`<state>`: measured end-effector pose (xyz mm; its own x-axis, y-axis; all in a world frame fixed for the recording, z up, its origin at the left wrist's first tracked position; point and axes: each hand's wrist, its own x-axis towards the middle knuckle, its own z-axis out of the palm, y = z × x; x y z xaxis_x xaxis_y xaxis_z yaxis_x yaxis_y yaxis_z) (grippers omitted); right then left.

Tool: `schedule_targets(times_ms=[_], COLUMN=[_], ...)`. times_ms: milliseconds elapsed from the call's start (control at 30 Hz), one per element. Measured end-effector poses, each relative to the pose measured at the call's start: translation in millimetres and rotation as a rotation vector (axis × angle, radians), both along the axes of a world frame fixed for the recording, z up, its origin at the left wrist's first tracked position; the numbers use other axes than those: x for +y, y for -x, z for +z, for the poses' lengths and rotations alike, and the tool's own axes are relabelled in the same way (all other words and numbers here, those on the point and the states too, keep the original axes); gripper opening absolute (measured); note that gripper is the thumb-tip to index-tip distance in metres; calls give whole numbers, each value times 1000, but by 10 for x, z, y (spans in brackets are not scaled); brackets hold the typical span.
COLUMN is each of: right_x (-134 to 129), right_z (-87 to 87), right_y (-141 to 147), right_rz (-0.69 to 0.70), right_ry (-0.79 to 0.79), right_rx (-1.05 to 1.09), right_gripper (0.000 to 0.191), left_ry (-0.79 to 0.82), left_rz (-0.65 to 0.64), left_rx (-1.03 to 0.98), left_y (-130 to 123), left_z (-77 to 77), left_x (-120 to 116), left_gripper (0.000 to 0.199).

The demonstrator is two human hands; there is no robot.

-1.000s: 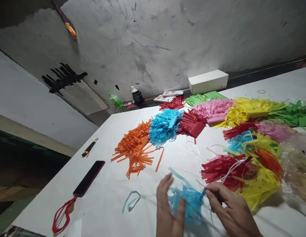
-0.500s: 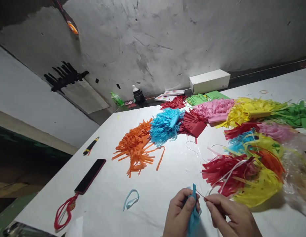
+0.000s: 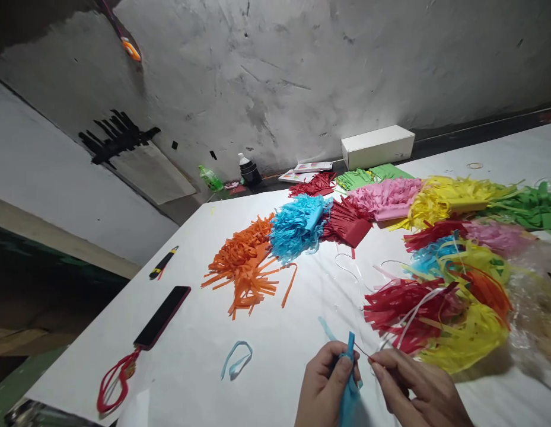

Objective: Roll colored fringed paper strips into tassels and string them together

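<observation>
Near the bottom centre, my left hand [image 3: 326, 379] pinches a bundle of light blue paper strips [image 3: 350, 394], one end standing up above the thumb. Just to its right, my right hand [image 3: 413, 382] holds a thin dark red thread [image 3: 363, 351] between thumb and fingertips. That thread runs taut to the top of the blue strips. A loose blue strip [image 3: 233, 359] lies curled on the white table to the left. Red fringed paper [image 3: 406, 311] and yellow fringed paper [image 3: 468, 344] lie beyond my right hand.
Orange [image 3: 242, 261], blue [image 3: 299, 228], pink and yellow fringe bundles stretch across the white table [image 3: 186, 367]. At the left lie a phone [image 3: 163, 317] with a red cord and a cutter [image 3: 163, 263]. A white box [image 3: 377, 147] stands by the wall.
A light blue strip end now sticks out to the upper left of my left hand. The curled strip on the table has shifted slightly. Both hands stay nearly in place.
</observation>
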<state>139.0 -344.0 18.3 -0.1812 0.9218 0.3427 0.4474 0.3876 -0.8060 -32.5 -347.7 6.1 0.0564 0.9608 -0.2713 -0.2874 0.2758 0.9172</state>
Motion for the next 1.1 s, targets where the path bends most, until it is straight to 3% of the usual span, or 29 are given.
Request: schedule_targets(times_ms=[100,200,333,467,633,867,1000,1100], right_x=[22,32,42,58,52,69,71,84], right_z=[-1,-27,-90,-111,-40,-80,-105,-148], right_y=[-20,-26,-28,-17,11,20,91,70], right_rz=[28,101,179,259,160,359,309,331], right_ry=[19,91,457,700,670,799,580,371], right_rx=[-13,-3,163,329,355,455,256,44], right_gripper=[34,34,37,54,57,59,43,33], left_ry=[-60,-281,-618,-780,-723,-848,-691,-673], left_rz=[-32,-99,-137,-96,-173,-262,-225,-88], left_rx=[98,321,611,725,607,715,583,484], left_y=[35,78,136,186,222,284,216,154], left_z=[-64,-127,-179,-211,-269,-202,-76,9], left_x=[-7,-19,-31,-29,-12,35,40,61], left_gripper=[48,41,30,19,25,13,39,24])
